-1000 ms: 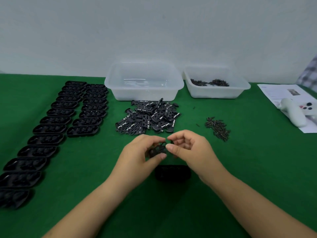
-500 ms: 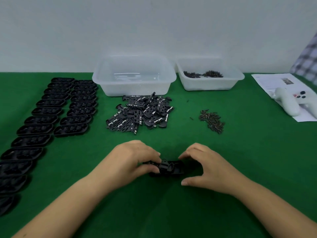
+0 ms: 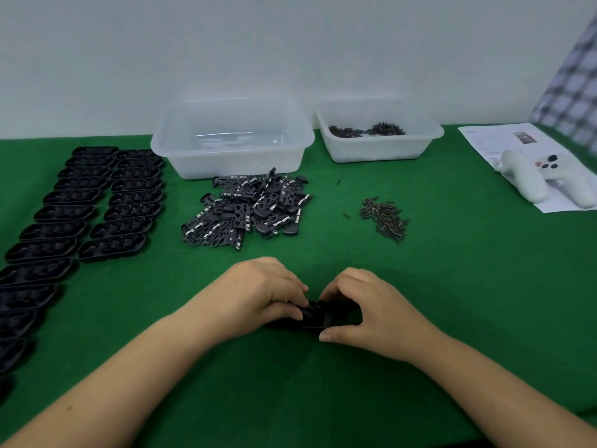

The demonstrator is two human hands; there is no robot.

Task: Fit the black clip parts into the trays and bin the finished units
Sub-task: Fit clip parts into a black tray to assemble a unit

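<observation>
A black tray (image 3: 318,316) lies on the green table (image 3: 452,286) in front of me, mostly covered by both hands. My left hand (image 3: 261,295) grips its left end, fingers curled over a black clip part on it. My right hand (image 3: 365,305) curls round its right end, thumb at the near edge. A pile of loose black clip parts (image 3: 248,210) lies beyond the hands. Two rows of black trays (image 3: 80,215) run down the left side. An empty clear bin (image 3: 232,137) stands at the back.
A second clear bin (image 3: 378,137) at the back right holds small dark metal pieces. A small heap of the same pieces (image 3: 384,218) lies right of the clip pile. A white controller (image 3: 536,176) rests on a paper sheet (image 3: 504,140) at the far right.
Both hands came down from holding a clip part in the air to the tray on the table. My right hand then closed in on the tray's right end.
</observation>
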